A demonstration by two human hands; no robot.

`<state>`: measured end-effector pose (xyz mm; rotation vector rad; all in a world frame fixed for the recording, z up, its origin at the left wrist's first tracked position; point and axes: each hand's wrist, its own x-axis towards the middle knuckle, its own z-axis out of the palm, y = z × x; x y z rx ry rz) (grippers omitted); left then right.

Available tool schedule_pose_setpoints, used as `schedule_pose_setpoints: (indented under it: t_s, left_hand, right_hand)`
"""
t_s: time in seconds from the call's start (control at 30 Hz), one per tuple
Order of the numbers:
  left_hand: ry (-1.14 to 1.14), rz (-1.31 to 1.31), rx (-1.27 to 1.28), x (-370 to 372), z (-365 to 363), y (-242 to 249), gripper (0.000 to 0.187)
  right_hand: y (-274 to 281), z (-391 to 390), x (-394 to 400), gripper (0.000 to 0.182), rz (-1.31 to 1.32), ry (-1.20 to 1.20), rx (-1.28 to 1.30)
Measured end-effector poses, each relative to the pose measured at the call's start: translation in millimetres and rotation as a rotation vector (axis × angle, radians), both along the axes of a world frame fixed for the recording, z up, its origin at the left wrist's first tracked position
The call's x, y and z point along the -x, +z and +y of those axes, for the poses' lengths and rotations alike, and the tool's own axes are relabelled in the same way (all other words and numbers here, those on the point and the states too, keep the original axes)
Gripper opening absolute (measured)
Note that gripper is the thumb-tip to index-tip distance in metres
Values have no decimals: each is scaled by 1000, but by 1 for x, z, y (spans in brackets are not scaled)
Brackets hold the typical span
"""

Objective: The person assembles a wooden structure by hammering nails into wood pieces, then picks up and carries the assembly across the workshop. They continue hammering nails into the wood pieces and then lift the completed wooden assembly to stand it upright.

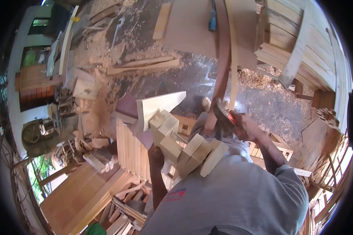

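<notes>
A pale wooden piece [169, 135] built of several chunky blocks, with a wide tapered board [161, 102] at its far end, lies across in front of my grey shirt. My left hand [156, 156] grips its side from below, fingers partly hidden by the wood. My right hand [242, 124] is closed around a dark tool [222, 113] with an orange-red part by the fingers; its exact kind I cannot tell. The tool overlaps a long reddish-brown board [223, 58], and a narrow pale strip [233, 58] runs alongside that board.
Slatted wooden panels [132, 150] stand beneath the blocks. Stacked planks [298, 51] rise at the right. A blue-handled tool [212, 20] lies on a brown sheet [188, 29] ahead. Wood shavings and offcuts [145, 64] cover the floor. A machine with a wheel [31, 134] stands left.
</notes>
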<state>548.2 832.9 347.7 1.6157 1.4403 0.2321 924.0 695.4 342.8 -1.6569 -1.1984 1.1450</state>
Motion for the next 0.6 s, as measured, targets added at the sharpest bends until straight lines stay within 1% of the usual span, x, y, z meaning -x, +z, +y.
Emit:
schedule_pose_setpoints:
  t_s: [0.07, 0.13, 0.17, 0.2, 0.27, 0.3, 0.33, 0.37, 0.4, 0.43, 0.47, 0.5, 0.57, 0.6]
  left_hand:
    - [-55, -20, -7, 1, 10, 3, 93]
    - [-242, 23, -113, 16, 21, 3, 91]
    - [-258, -2, -170, 19, 27, 2, 84]
    - [-264, -6, -192, 15, 32, 6, 84]
    - [-193, -71, -135, -2, 43, 14, 70]
    - [-206, -87, -149, -9, 50, 15, 70]
    - [-223, -97, -125, -14, 56, 15, 61]
    - [-240, -105, -98, -19, 61, 14, 52]
    - [-253, -122, -104, -23, 68, 13, 52]
    - [-290, -99, -88, -28, 76, 12, 48]
    - [-329, -75, -74, -34, 84, 11, 44]
    - [-344, -91, -83, -40, 92, 14, 44]
    - [-426, -70, -126, -51, 112, 20, 44]
    - [-445, -79, -139, -49, 127, 16, 44]
  right_hand:
    - [4, -8, 1, 22, 31, -9, -1]
    - [-9, -23, 3, 24, -11, -1, 68]
    - [-14, -28, 7, 26, 39, -69, 160]
    - [-9, -31, 9, 26, 34, -74, 139]
    - [6, -40, 7, 26, 34, -143, 124]
    - [3, -46, 9, 28, -31, -163, 74]
    - [1, -48, 12, 28, -47, -178, 63]
    - [0, -50, 15, 20, -26, -237, 81]
    - [-3, -51, 18, 16, -6, -296, 98]
    - [-13, -52, 20, 17, -37, -313, 151]
    - [-27, -54, 25, 17, -53, -330, 143]
    - [-41, -53, 30, 19, -50, -370, 172]
    - [-44, -35, 35, 23, 1, -427, 209]
    - [-47, -27, 37, 23, -5, -447, 195]
